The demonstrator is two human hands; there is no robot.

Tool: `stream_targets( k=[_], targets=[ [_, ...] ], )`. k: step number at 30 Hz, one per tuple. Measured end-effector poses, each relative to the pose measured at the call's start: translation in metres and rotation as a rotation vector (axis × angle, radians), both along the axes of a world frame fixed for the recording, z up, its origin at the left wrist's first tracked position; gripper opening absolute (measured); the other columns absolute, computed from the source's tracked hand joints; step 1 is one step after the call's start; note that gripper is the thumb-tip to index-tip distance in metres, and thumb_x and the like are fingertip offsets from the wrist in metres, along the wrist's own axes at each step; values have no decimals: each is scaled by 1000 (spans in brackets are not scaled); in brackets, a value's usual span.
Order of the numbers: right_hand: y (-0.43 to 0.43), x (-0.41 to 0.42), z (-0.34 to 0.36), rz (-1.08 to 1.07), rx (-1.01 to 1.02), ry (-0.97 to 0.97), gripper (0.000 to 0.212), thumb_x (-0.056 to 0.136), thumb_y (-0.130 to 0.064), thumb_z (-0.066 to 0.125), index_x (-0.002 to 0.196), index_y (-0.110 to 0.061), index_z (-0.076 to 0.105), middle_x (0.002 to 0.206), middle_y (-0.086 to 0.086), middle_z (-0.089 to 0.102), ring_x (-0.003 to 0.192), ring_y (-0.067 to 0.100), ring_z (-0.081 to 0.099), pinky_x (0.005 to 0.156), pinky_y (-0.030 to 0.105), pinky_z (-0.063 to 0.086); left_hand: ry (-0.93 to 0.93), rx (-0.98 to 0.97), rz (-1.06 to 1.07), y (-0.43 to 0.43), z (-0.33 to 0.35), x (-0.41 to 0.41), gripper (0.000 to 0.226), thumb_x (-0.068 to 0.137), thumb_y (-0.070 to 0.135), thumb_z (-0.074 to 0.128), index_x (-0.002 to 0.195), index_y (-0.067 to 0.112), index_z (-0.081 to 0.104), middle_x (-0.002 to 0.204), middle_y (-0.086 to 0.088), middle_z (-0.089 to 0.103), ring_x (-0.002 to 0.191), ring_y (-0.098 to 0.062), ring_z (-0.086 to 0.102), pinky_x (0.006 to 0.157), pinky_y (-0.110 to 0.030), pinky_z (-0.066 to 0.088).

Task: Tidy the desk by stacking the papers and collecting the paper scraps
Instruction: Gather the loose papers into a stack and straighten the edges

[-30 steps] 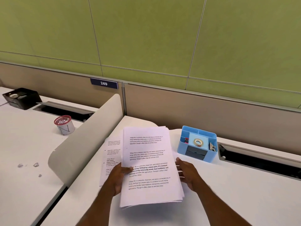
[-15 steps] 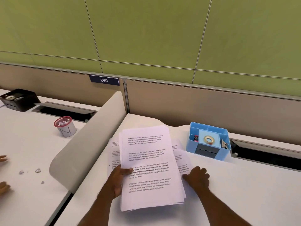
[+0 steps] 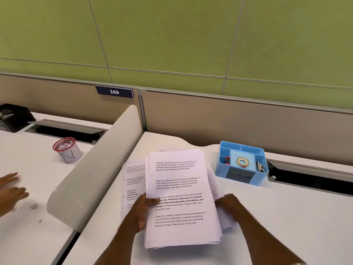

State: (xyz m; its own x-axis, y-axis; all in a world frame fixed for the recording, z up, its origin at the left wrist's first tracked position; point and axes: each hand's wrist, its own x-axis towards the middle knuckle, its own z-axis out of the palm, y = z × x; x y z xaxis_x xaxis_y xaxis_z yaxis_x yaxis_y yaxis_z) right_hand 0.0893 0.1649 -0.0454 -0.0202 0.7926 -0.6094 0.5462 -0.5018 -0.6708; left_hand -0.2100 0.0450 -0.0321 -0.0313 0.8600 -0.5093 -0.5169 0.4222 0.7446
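Green wall (image 3: 172, 35): flat matt panels with thin seams. Beige partition (image 3: 229, 115): smooth board below the wall, running the full width. Table (image 3: 286, 217): white, smooth, with a wavy rear edge and a dark rectangular cable slot (image 3: 305, 178) at the right. Neighbouring table (image 3: 28, 169): white, at the left, cut off from the first by a pale divider (image 3: 99, 169) with rounded corners. Stack of papers (image 3: 177, 188): white printed sheets, rectangular, edges unevenly fanned, at the middle of the table, its near end tilted up off the surface. Loose sheets (image 3: 133, 180): printed, lying flat beneath and beside the stack, showing at its left and right edges. Blue organiser (image 3: 225, 169): glossy plastic box with compartments, right of the stack and apart from it. Left-hand grip (image 3: 141, 213): closed round the stack's left edge, thumb across the top sheet, fingers beneath. Right-hand grip (image 3: 229, 205): fingers curled, knuckles up, on the sheets at the stack's right edge; blurred, so whether it pinches or only presses cannot be told. Another person's hands (image 3: 11, 194): blurred, at the left border, on the neighbouring table. Mesh cup (image 3: 68, 152): round, red-rimmed, white paper sleeve, crumpled scraps inside. Black tray (image 3: 15, 116): far left corner. Number plate (image 3: 114, 92): dark blue, reads 249. Tape roll (image 3: 242, 162): pale ring in the organiser's centre compartment. Paper scraps (image 3: 34, 206): small grey-white bits on the neighbouring table, near the divider.
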Motion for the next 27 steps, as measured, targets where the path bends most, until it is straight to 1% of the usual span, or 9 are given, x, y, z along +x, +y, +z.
stream_targets(
  k=[2, 4, 7, 13, 16, 19, 21, 24, 27],
  targets=[
    [-1, 12, 2, -18, -35, 110, 29, 73, -12, 77, 99, -5, 65, 88, 14, 74, 81, 35, 70, 78, 43, 56, 0, 0, -6, 2, 0, 5, 66, 66, 4, 76, 129, 5, 57, 121, -28, 64, 108, -51, 62, 90, -69, 47],
    [-5, 21, 2, 5, -33, 155, 30, 75, -11, 76, 103, -7, 65, 93, 13, 75, 86, 36, 70, 81, 46, 55, -5, 2, -12, 3, 1, 12, 62, 69, 2, 75, 128, 5, 58, 121, -28, 65, 107, -50, 63, 89, -68, 48],
    [-12, 31, 2, 10, 21, 222, 33, 78, -9, 76, 108, -9, 64, 98, 10, 75, 89, 33, 70, 73, 41, 54, -22, 0, -19, 4, 5, 24, 59, 71, -1, 73, 128, 4, 58, 121, -28, 65, 106, -50, 63, 85, -64, 51],
    [-22, 51, 10, 16, 91, 314, 31, 81, -15, 75, 109, -17, 62, 101, 6, 73, 93, 30, 69, 79, 41, 53, -52, 17, -25, 1, 13, 46, 59, 67, 1, 74, 125, 4, 60, 119, -29, 65, 104, -50, 64, 79, -60, 54],
    [-23, 65, 13, 11, 112, 370, 33, 82, -10, 71, 114, -12, 62, 102, 8, 74, 93, 31, 69, 76, 39, 53, -52, 32, -27, 1, 16, 58, 56, 68, 0, 73, 122, 5, 62, 118, -28, 66, 102, -50, 65, 78, -60, 54],
    [-28, 80, 18, -28, 110, 505, 34, 84, -1, 66, 117, -5, 60, 105, 16, 73, 95, 37, 70, 77, 43, 56, -44, 44, -11, 1, 18, 70, 48, 75, -2, 67, 122, 6, 61, 118, -28, 66, 104, -50, 64, 82, -64, 53],
    [-31, 89, 19, -78, 79, 624, 39, 80, 5, 64, 118, -1, 59, 110, 22, 71, 97, 43, 68, 77, 47, 57, -39, 46, 12, 2, 20, 79, 45, 77, -2, 65, 121, 8, 62, 117, -27, 67, 102, -49, 66, 78, -61, 54],
    [-34, 103, 22, -115, 24, 740, 46, 74, 9, 66, 120, 2, 60, 116, 28, 67, 103, 49, 64, 87, 56, 54, -9, 55, 42, 2, 23, 94, 45, 78, -1, 64, 122, 8, 62, 115, -24, 69, 99, -47, 68, 74, -57, 57],
    [-40, 117, 26, -116, 15, 768, 53, 67, 6, 74, 118, 1, 62, 116, 27, 67, 102, 48, 65, 81, 53, 56, 28, 71, 21, 2, 27, 109, 46, 79, 0, 66, 124, 8, 61, 114, -22, 70, 99, -45, 68, 75, -54, 58]
  ],
)
